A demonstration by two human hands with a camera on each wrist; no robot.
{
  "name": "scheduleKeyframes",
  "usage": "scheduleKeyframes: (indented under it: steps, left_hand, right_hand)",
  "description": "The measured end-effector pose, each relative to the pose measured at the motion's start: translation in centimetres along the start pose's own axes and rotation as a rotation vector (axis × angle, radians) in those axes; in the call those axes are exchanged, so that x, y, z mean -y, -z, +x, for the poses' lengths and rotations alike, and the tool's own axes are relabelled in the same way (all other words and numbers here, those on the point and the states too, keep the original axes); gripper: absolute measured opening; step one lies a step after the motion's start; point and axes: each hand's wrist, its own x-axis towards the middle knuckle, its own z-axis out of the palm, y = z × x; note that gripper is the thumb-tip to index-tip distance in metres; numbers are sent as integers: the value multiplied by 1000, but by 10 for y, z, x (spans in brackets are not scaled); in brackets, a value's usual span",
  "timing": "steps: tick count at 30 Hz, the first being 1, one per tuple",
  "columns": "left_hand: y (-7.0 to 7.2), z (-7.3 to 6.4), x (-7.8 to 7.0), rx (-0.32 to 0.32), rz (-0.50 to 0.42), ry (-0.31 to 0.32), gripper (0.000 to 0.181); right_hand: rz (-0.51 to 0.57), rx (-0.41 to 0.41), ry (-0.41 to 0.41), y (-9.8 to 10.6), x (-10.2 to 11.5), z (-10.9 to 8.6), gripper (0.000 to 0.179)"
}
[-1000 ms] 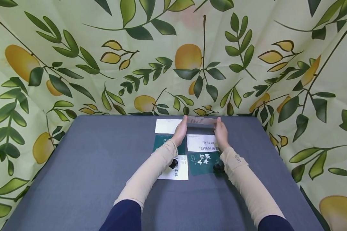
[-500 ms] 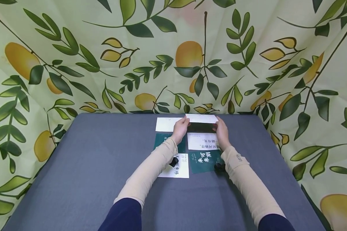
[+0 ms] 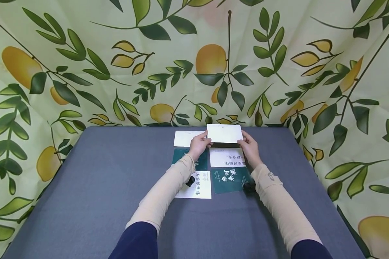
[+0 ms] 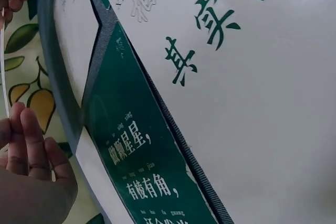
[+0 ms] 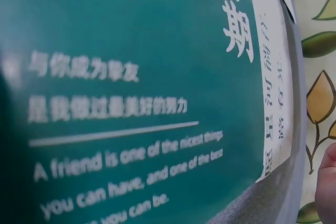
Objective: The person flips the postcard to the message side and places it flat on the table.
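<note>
Between both hands a white postcard (image 3: 224,133) is held up near the table's far edge, its nearly blank face showing to the head camera. My left hand (image 3: 199,145) pinches its left edge. The opposite edge is pinched by my right hand (image 3: 250,148). Seen from the left wrist, the left hand (image 4: 34,166) has the card edge-on as a thin white line. Below the card lie a white postcard with dark lettering (image 3: 225,157) and a green one with white lettering (image 3: 230,180). Only part of the right hand (image 5: 328,182) enters the right wrist view.
To the left lie a blank white postcard (image 3: 182,139), a green postcard (image 3: 179,155) partly behind the left hand, and a white lettered postcard (image 3: 199,187). All rest on a grey cloth-covered table (image 3: 116,180). A leaf-and-fruit patterned curtain (image 3: 178,86) hangs behind.
The held postcard has turned from a steep view of its dotted, printed face to show its nearly blank white face. Both hands have turned with it, staying over the same spot.
</note>
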Motion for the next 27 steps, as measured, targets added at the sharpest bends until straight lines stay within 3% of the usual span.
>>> scheduleKeyframes:
  steps: [8, 13, 19, 24, 27]
  left_hand:
    - [-3, 2, 2, -82, 277, -88, 47]
    - [-14, 6, 7, -91, 467, -117, 44]
    - [-28, 10, 4, -113, 591, -98, 43]
    - [-31, 15, 6, -139, 700, -111, 40]
    - [-33, 15, 7, -126, 711, -88, 41]
  right_hand:
    - [-168, -9, 64, 2, -4, 11, 57]
    - [-247, -35, 61, 1, -9, 10, 57]
    - [-339, -86, 73, -4, -13, 17, 54]
    - [-376, -52, 25, -7, -10, 22, 54]
    - [-390, -38, 10, -6, -10, 22, 54]
